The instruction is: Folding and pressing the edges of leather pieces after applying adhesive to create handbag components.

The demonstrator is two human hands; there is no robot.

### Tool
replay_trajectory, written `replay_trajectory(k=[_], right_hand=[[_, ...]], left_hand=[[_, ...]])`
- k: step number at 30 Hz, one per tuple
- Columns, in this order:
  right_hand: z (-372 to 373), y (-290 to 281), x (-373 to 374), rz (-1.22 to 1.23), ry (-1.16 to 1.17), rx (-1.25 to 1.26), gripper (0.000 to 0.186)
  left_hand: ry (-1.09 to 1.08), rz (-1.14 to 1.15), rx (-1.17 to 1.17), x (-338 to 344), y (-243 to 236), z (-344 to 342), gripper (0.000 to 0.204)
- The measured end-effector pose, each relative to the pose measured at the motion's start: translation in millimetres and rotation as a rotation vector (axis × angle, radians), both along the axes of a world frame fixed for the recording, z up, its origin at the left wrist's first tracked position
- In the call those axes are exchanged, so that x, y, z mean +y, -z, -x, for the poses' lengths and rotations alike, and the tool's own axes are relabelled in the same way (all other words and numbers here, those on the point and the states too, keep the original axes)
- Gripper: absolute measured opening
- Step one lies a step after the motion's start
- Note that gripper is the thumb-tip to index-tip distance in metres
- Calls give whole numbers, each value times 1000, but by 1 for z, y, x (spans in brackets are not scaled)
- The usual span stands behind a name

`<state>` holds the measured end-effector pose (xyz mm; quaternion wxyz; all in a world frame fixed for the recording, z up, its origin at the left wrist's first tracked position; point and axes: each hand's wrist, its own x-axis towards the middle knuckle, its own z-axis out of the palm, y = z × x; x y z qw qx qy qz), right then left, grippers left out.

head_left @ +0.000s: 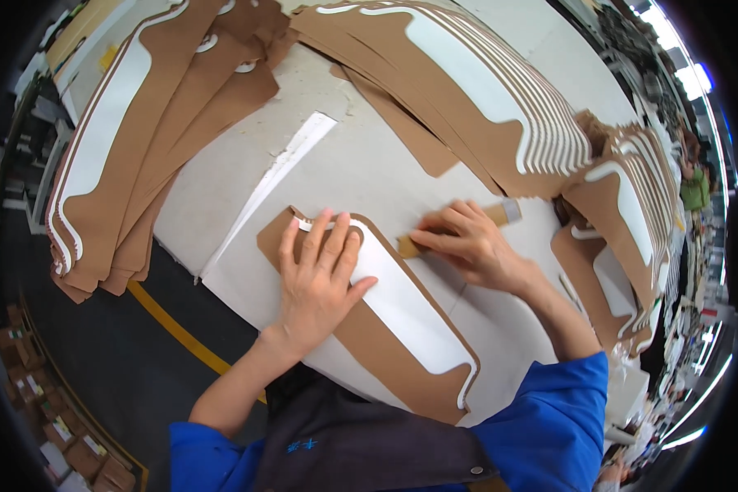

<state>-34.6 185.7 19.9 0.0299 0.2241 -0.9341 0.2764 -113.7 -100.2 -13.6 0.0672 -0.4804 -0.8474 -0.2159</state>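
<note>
A brown sheet piece (361, 344) with a white shaped panel (410, 307) on it lies slantwise on the pale table in front of me. My left hand (316, 266) rests flat on its upper left end, fingers spread, partly covering a small curved white strip and the panel's edge. Just right of the piece, my right hand (467, 242) is closed around a flat tan tool (497, 215) with a greyish end pointing right. The tool's other tan end shows at the fingertips, near the piece's long edge; its exact kind is unclear.
Fanned stacks of similar brown pieces lie at the far left (152, 123), the far right (435, 90) and the right side (607, 246). A narrow white strip (275, 176) lies on the table (369, 176). Cardboard boxes (86, 451) stand on the floor at lower left.
</note>
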Motion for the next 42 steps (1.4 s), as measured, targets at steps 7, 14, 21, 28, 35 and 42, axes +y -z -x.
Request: replay_trajectory(k=[7, 14, 21, 28, 35, 42], right_hand=[[-183, -13, -4, 663, 853, -161, 42], [-258, 4, -21, 1160, 1403, 168, 49], [-286, 16, -35, 1033, 1412, -31, 45], [-276, 18, -35, 904, 1355, 16, 44], [-274, 12, -30, 940, 1299, -27, 43], [-270, 1, -4, 55, 1341, 70, 40]], left_hand=[[475, -75, -254, 33, -25, 28, 51], [681, 501, -385, 84, -65, 44, 44], [562, 298, -453, 15, -84, 66, 20], [-176, -83, -506, -136, -161, 194, 12], [-404, 49, 324, -173, -146, 289, 27], [359, -69, 13, 133, -62, 128, 18]])
